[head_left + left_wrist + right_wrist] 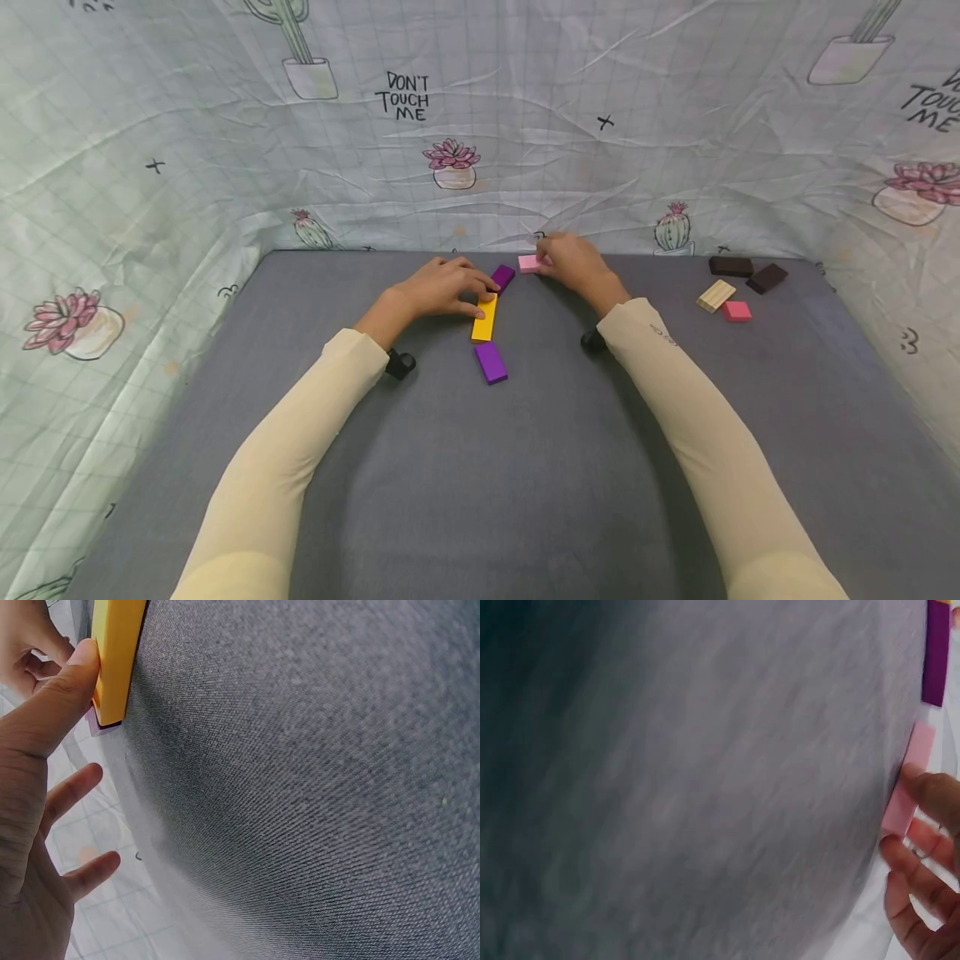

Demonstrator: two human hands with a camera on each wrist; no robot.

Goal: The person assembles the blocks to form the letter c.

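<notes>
A yellow block (485, 318) lies between two purple blocks, one nearer (491, 363) and one farther (502, 278), in a slightly bent line. My left hand (448, 287) is over the yellow block's left side. In the left wrist view the thumb (71, 686) presses along the yellow block (118, 660), and other fingers stretch out loosely beside it. Farther back, my right hand (573, 265) pinches a pink block (528, 264) by its right end. The right wrist view has this pink block (909, 780) between thumb and fingertips, a gap away from the far purple block (935, 652).
At the back right lie two dark brown blocks (731, 267), a light wooden block (716, 296) and a darker pink block (737, 312). A printed cloth (525, 108) hangs behind the grey table (495, 483) and down both sides.
</notes>
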